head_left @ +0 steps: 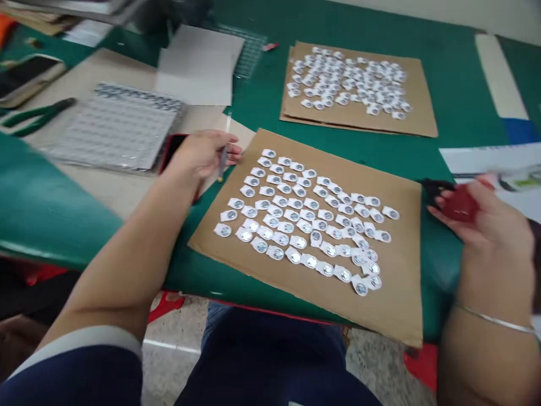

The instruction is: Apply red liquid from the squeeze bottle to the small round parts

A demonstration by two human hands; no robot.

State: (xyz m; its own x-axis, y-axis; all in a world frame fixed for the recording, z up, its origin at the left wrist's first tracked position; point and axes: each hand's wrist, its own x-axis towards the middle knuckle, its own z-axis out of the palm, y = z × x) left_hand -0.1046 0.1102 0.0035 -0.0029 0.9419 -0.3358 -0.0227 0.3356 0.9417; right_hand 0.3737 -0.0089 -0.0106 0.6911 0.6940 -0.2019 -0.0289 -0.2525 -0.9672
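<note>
A brown cardboard sheet (401, 270) lies on the green table, its near edge over the table's front edge. Rows of small white tags (308, 260) with silvery round marks cover much of it. Near the sheet's upper left corner is my left hand (209, 153), its fingers curled round a thin pen-like tool (222, 163). My right hand (486, 211), beyond the sheet's right edge, grips a dark red object (460, 204); a black part sticks out of it toward the sheet. Motion blurs this hand.
Another cardboard stack (359, 121) with many tags lies farther back. To the left are a plastic-wrapped sheet pack (114, 127), green-handled pliers (36, 117), a phone (29, 76) and grey card (198, 67). White papers (477, 158) lie at right.
</note>
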